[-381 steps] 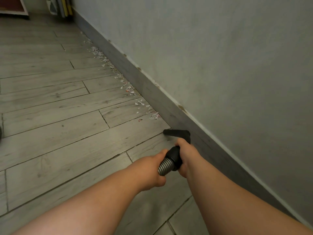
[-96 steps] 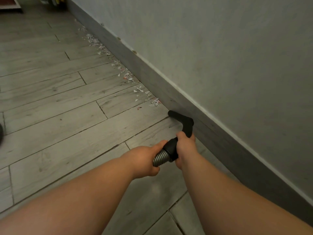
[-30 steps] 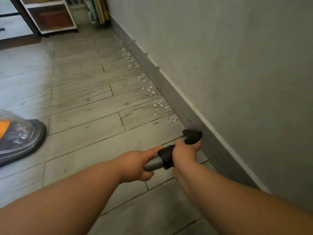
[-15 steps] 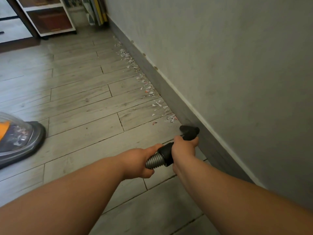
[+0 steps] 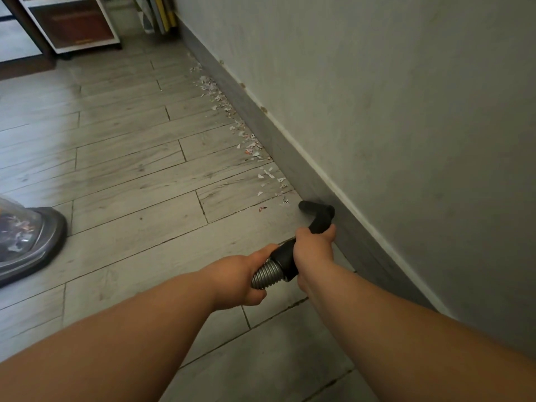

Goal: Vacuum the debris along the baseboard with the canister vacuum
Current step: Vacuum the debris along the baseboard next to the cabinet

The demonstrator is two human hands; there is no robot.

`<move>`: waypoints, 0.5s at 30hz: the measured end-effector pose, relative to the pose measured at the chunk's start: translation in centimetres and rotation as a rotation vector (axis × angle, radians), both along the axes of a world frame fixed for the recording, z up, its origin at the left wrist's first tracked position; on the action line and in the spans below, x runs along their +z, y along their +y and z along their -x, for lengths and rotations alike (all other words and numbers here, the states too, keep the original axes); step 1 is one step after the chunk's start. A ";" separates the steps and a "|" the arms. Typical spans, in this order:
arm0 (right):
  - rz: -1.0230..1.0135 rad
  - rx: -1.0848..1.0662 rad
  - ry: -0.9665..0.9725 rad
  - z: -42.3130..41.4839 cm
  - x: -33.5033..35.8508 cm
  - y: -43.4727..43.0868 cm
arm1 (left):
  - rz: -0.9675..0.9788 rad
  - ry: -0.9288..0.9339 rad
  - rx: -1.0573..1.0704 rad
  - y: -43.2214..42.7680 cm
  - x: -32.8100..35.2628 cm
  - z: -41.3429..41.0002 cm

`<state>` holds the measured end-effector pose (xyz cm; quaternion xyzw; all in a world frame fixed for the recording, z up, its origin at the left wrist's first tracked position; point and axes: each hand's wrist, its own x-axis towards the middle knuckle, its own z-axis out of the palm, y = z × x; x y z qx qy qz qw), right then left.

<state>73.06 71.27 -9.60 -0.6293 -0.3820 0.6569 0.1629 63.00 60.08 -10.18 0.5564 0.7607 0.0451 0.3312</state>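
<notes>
Head view: your right hand (image 5: 314, 246) is clenched round the black tube of the nozzle (image 5: 317, 211), and your left hand (image 5: 240, 278) grips the ribbed grey hose (image 5: 265, 275) just behind it. The nozzle sits low at the foot of the baseboard (image 5: 290, 158), its bent tip pointing left over the floor (image 5: 130, 169); you cannot tell whether it touches the planks. The debris (image 5: 249, 146) – small paper scraps – lies in a strip along the baseboard ahead of the tip, the nearest bits just beside it, the rest trailing toward the far corner. The canister vacuum (image 5: 26, 239) stands at the left edge, well apart from your hands, with scraps showing in its clear bin. At the far end a white shelf unit (image 5: 72, 24) stands on the floor, and flat boards (image 5: 161, 13) lean in the corner – right where the strip ends.
</notes>
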 end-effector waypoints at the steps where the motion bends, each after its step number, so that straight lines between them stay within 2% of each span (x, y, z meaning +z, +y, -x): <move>1: -0.005 0.004 0.001 0.1 -0.1 0.1 | -0.002 -0.002 0.001 0.0 -0.1 0.0; 15: 0.033 0.060 -0.016 1.1 -0.5 2.6 | 0.025 0.016 0.039 2.1 -0.1 0.2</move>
